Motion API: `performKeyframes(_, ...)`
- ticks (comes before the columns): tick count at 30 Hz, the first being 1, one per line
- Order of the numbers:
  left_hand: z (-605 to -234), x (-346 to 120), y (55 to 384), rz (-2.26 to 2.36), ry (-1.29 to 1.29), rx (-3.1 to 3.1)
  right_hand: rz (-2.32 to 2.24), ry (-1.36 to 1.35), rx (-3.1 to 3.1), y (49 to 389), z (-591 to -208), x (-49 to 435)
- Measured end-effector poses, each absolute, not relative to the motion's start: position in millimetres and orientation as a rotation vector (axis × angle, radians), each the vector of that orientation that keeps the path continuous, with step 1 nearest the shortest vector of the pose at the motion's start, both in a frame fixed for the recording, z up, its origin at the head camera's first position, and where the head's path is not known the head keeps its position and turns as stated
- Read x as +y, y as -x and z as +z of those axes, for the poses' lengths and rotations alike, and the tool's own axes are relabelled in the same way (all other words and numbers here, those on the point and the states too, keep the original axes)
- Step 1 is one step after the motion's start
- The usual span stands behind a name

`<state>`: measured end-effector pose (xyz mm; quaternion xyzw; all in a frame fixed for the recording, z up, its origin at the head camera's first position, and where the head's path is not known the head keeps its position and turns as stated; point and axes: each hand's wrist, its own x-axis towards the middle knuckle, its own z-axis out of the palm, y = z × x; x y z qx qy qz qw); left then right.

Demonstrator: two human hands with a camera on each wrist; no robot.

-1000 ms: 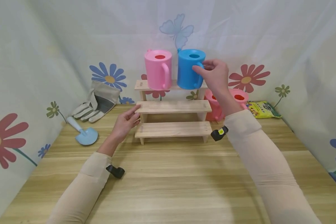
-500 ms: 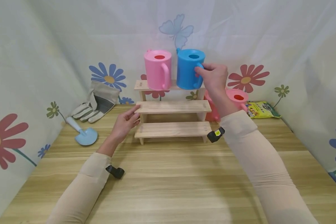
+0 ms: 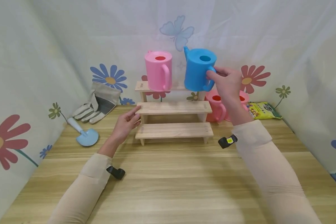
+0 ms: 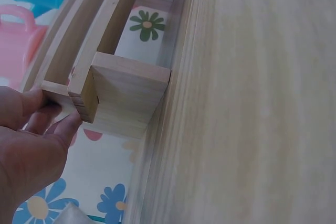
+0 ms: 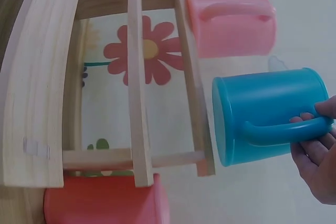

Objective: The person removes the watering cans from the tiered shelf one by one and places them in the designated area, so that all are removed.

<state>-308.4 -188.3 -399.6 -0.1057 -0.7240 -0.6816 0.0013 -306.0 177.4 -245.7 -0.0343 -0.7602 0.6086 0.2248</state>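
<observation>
My right hand (image 3: 229, 84) grips the handle of a blue watering can (image 3: 196, 74), fingers and thumb curled round it. The can tilts slightly, its spout pointing up and left; in the right wrist view a narrow gap parts its base from the top step. A pink watering can (image 3: 157, 74) stands upright at the left of that step. At the left end of the three-step wooden shelf (image 3: 173, 107), my left hand (image 3: 124, 127) holds the middle board; in the left wrist view the thumb (image 4: 67, 127) and fingers lie on either side of the board's end.
Two more pink watering cans (image 3: 217, 107) stand behind my right forearm, right of the shelf. Beside them lies a yellow bag (image 3: 262, 110). Gardening gloves (image 3: 98, 102) and a light blue trowel (image 3: 87, 137) lie on the left of the wooden table (image 3: 168, 186). Flowered curtains surround it.
My right hand has moved right, taking the blue watering can up off the top step with it and tilting it. My left hand stays at the shelf.
</observation>
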Motion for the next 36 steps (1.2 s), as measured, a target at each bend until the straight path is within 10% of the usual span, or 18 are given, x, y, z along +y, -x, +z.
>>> performKeyframes(36, -399.0, -192.2, 307.0, -2.110, 0.375, -2.320, 1.733, 0.236, -2.230, 202.0, -307.0, 287.0)
